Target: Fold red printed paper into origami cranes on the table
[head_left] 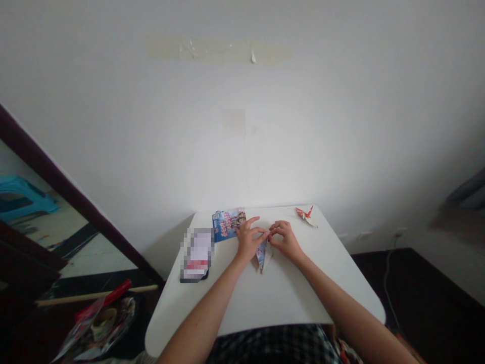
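Blue-and-white folded paper [260,256] tapers to a near point; my left hand [247,241] and right hand [285,239] pinch its far end between fingers; I judge folding partly done, unfinished.

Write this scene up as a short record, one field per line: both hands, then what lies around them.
Left hand: fingertips at the far end of a folded blue-and-white paper piece
Right hand: fingertips at that same end
Exact grip: too small to tell
Left side: phone, pixelated; beyond it, a blue printed paper sheet
Far right corner: folded red-and-white paper piece
Surface: white table with rounded corners
Behind: white wall
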A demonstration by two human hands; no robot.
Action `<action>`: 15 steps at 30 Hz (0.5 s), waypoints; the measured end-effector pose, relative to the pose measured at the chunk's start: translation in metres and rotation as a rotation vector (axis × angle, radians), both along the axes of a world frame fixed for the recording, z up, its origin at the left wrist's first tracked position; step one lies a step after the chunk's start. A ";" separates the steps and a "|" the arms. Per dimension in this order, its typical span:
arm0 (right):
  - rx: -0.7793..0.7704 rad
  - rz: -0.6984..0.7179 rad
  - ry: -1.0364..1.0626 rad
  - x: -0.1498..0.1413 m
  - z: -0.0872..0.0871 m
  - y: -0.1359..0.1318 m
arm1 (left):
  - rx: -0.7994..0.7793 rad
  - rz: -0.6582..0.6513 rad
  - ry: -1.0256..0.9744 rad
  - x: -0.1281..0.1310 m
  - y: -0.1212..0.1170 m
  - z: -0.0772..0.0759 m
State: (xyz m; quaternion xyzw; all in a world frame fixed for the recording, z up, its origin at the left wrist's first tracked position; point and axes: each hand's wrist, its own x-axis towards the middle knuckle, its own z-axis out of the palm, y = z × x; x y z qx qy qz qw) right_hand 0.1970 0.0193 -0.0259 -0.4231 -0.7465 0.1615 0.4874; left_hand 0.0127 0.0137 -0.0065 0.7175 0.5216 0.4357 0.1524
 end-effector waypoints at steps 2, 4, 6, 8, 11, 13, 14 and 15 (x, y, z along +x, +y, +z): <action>0.001 -0.002 -0.012 0.000 0.000 0.000 | -0.006 -0.005 0.000 0.001 -0.001 0.000; -0.006 -0.008 -0.030 0.000 0.000 0.000 | -0.008 -0.008 -0.001 0.003 -0.001 -0.001; -0.012 -0.018 -0.054 0.000 0.000 -0.001 | -0.003 0.000 -0.007 0.004 -0.001 -0.003; -0.017 -0.025 -0.076 0.000 0.000 -0.001 | 0.002 0.009 -0.015 0.004 -0.001 -0.005; -0.023 -0.028 -0.098 0.001 -0.001 -0.001 | 0.014 0.012 -0.025 0.003 0.001 -0.007; -0.030 -0.023 -0.128 0.002 -0.001 -0.003 | 0.031 0.021 -0.047 0.002 0.003 -0.009; -0.036 -0.018 -0.146 0.002 -0.001 -0.003 | 0.042 0.033 -0.066 0.001 0.005 -0.010; -0.041 -0.011 -0.163 0.002 -0.001 -0.004 | 0.054 0.045 -0.085 0.000 0.006 -0.011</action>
